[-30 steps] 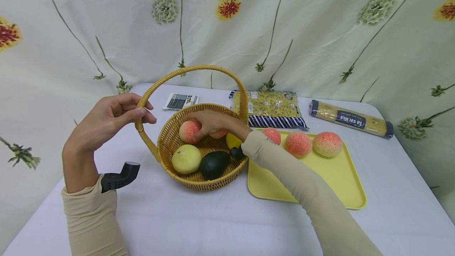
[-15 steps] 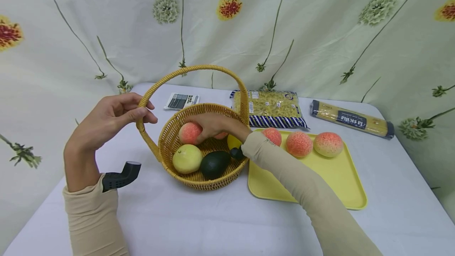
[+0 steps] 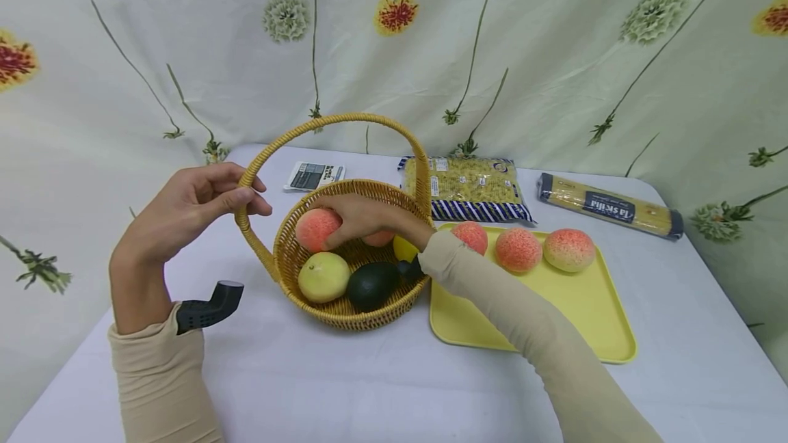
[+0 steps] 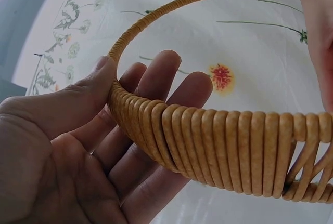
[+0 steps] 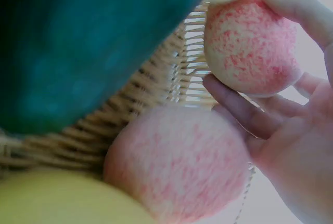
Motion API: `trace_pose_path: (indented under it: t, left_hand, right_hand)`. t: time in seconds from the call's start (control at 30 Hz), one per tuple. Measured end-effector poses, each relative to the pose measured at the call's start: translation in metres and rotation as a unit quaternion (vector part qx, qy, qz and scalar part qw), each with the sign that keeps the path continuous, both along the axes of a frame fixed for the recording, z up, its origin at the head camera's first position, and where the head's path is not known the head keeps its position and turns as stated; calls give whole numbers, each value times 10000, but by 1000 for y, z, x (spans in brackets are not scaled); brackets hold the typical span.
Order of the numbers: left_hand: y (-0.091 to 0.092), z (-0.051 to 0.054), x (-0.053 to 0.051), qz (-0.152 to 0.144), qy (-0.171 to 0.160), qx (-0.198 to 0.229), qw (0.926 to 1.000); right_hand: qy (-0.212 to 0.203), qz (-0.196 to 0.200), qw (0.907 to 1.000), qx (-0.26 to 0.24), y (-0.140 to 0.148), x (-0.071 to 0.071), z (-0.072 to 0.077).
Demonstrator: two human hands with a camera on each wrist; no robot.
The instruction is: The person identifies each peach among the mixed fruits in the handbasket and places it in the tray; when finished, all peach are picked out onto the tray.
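The peach (image 3: 317,230) is round, pinkish red with pale speckles, and the right hand (image 3: 353,216) holds it inside the basket (image 3: 353,322), at the left side (whether it touches the bottom, I cannot tell). The basket is round, of yellow-brown wicker, and stands on the table (image 3: 308,388), its arched handle (image 3: 363,117) gripped by the left hand (image 3: 197,200).

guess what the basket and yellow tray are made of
The basket looks like rattan or an imitation, slightly glossy: thin woven strands, handle tightly wound. The yellow tray is probably plastic, smooth and fairly matte, judging by its even colour and rounded corners.
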State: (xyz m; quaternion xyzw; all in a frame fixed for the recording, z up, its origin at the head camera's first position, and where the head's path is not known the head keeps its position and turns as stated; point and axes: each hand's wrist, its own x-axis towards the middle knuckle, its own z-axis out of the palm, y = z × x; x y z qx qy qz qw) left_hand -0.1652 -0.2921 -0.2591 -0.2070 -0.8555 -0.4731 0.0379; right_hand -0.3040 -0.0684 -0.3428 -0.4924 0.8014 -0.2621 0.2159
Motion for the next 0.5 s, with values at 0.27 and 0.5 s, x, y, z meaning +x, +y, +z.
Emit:
trace_pose_path:
  t: [0.27, 0.5]
  left_hand:
    - [0, 1, 0, -34, 12, -32, 10000]
    - [0, 1, 0, -44, 48, -45, 10000]
  right_hand:
    - [-15, 111, 9982, -596, 7, 10, 20]
    - [-21, 187, 9968, -778, 26, 24, 33]
